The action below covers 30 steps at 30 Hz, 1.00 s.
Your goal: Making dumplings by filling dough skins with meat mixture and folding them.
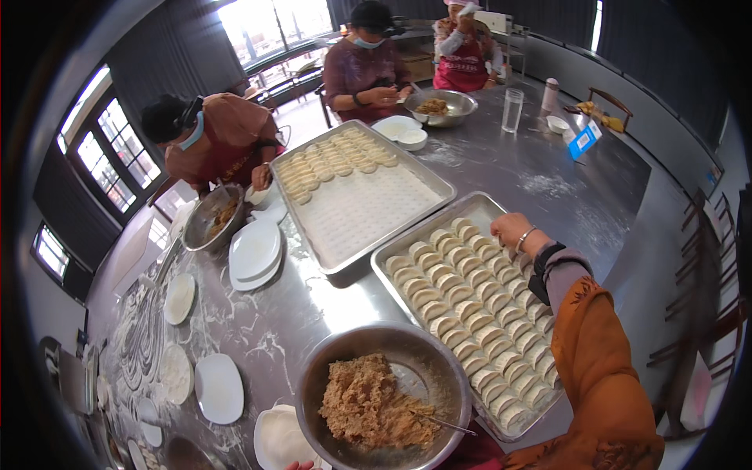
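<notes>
My right hand (512, 230) reaches over the far end of a metal tray (380, 265), beside the ends of the dumpling rows. Its fingers point down, and whether a dumpling is between them is hidden. Rows of folded dumplings (477, 317) fill most of this tray. Only a few fingertips of my left hand (301, 465) show at the bottom edge, by a white plate of round dough wrappers (282, 437). Right of those wrappers, a large steel bowl (311, 376) holds minced filling (364, 405), with a metal utensil (443, 422) sticking out.
A second tray (364, 217), partly filled with dumplings, adjoins mine. Two co-workers (217, 135) (364, 64) sit beyond it with filling bowls (197, 229) (464, 111); another person (461, 50) is behind. White plates (218, 388) lie on the floury table (264, 329). A glass (512, 111) stands far right.
</notes>
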Each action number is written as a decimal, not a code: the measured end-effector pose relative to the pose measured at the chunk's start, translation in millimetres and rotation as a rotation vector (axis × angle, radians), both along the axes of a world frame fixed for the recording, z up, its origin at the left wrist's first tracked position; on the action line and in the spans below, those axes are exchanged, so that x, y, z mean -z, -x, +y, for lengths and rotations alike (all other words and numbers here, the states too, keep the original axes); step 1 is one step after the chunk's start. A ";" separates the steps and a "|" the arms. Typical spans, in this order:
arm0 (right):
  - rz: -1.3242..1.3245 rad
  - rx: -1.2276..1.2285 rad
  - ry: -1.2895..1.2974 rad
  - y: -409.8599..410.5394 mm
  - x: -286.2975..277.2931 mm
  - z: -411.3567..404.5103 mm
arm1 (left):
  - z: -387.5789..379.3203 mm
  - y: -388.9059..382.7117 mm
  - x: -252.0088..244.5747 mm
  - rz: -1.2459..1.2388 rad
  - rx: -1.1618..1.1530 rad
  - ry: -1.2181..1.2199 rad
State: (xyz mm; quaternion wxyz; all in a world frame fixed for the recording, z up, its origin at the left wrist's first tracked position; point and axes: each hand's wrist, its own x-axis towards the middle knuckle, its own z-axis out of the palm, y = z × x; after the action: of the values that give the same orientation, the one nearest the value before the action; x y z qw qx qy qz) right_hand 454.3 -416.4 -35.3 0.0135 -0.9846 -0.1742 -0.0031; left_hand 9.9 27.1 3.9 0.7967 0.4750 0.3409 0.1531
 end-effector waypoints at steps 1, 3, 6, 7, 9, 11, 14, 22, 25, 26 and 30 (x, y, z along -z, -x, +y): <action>-0.022 0.005 0.026 0.2 0.4 9.3 | 0.1 3.1 -0.8 0.003 0.005 0.010; -0.016 -0.038 0.225 0.8 2.7 26.9 | 5.0 12.8 5.8 -0.018 -0.044 0.022; -0.080 0.018 0.027 -13.2 35.8 15.6 | 12.3 25.5 14.4 -0.058 -0.031 0.008; -0.072 0.014 -0.027 -8.5 31.8 15.0 | 12.0 28.2 8.7 -0.079 -0.058 -0.008; -0.111 -0.036 -0.108 -28.2 52.8 -33.6 | 11.4 23.4 2.1 -0.152 -0.029 0.038; -0.352 -0.159 -0.155 -24.2 48.9 -49.2 | 7.2 14.5 -7.5 -0.161 -0.168 0.037; -0.380 -0.240 -0.258 -15.5 35.2 -73.7 | 28.9 28.0 5.3 -0.188 -0.210 -0.124; -0.103 -0.354 -0.395 199.4 -47.3 39.3 | 83.3 32.6 31.8 0.283 0.065 -1.346; -0.043 -0.389 -0.436 256.1 -52.4 56.1 | 82.2 7.0 41.9 0.316 0.107 -1.520; -0.042 -0.388 -0.465 274.4 -57.2 65.2 | 80.8 -2.3 48.5 0.297 0.109 -1.523; -0.034 -0.361 -0.516 329.0 -67.0 73.8 | 74.4 -27.2 67.4 0.358 0.176 -1.603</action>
State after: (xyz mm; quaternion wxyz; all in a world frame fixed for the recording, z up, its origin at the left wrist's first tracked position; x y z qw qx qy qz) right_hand 125.3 -342.6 31.6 0.2603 -0.9016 -0.3400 -0.0614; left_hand 37.1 101.5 -63.4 0.1588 0.9415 0.2115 0.2090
